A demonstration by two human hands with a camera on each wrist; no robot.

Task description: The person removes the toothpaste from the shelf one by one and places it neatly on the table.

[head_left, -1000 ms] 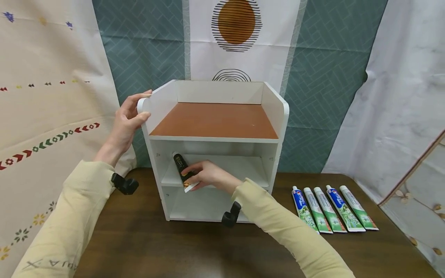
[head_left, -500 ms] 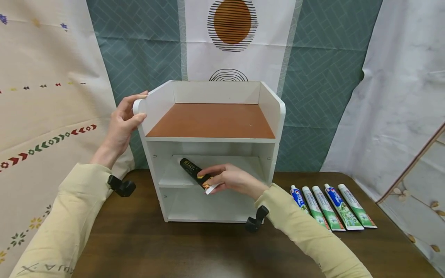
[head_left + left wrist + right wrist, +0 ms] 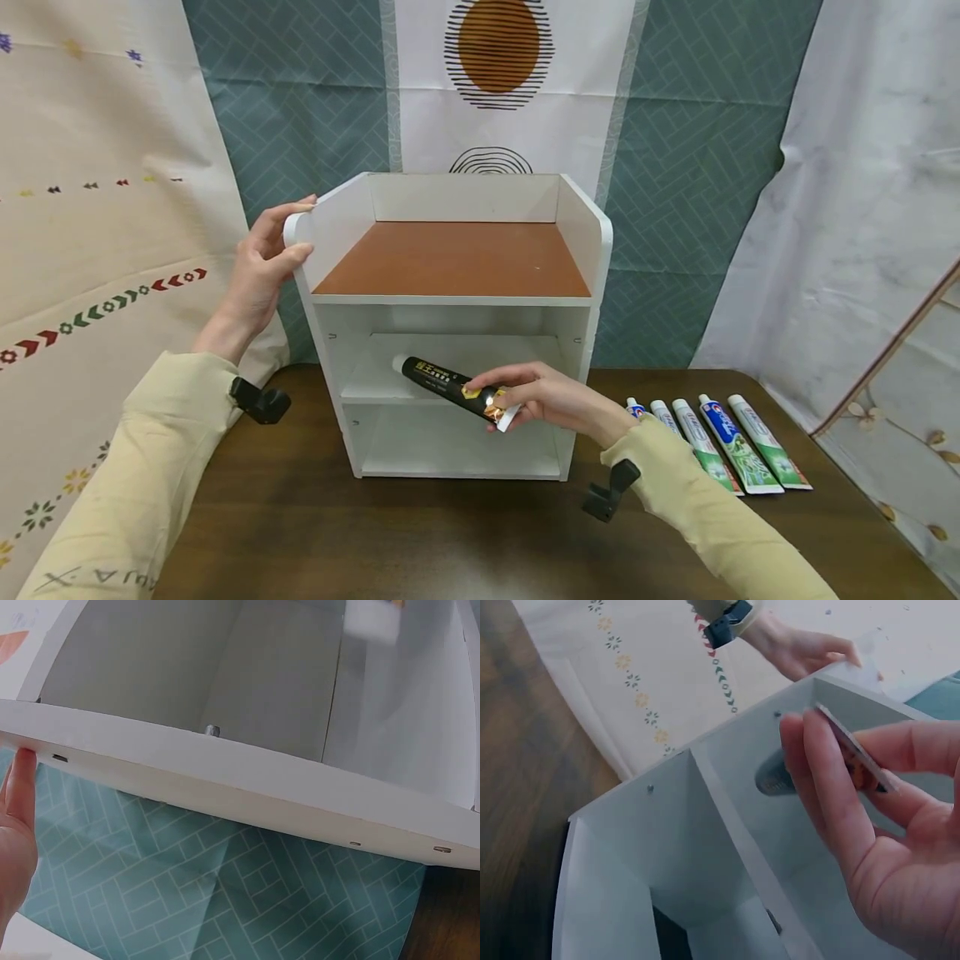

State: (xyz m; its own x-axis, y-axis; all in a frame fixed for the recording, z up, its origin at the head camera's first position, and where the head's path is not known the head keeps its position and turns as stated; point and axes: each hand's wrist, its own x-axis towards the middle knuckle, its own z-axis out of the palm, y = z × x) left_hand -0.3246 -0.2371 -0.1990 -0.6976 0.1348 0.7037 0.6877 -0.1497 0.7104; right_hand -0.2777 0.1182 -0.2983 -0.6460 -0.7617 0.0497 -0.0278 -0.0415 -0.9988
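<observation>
A black toothpaste tube (image 3: pixel 444 383) with gold print and a white cap hangs slanted in front of the white shelf unit (image 3: pixel 450 301). My right hand (image 3: pixel 546 400) pinches its flat crimped end between thumb and fingers; the cap points left toward the middle shelf. From the right wrist view, the right hand (image 3: pixel 889 851) hides much of the tube. My left hand (image 3: pixel 258 271) grips the top front of the unit's left side panel, thumb inside and fingers over the edge. The left wrist view shows only part of that hand (image 3: pixel 16 832) against the panel (image 3: pixel 187 761).
Several blue, green and white toothpaste tubes (image 3: pixel 738 446) lie in a row on the brown table (image 3: pixel 360 533) at right, some partly behind my right sleeve. The unit has a brown top board (image 3: pixel 457 258), a middle shelf and a bottom shelf. Patterned cloths hang behind.
My right hand has drawn the black toothpaste tube rightward and outward from the middle shelf, turning it from steep to nearly level. The left hand keeps its hold on the panel.
</observation>
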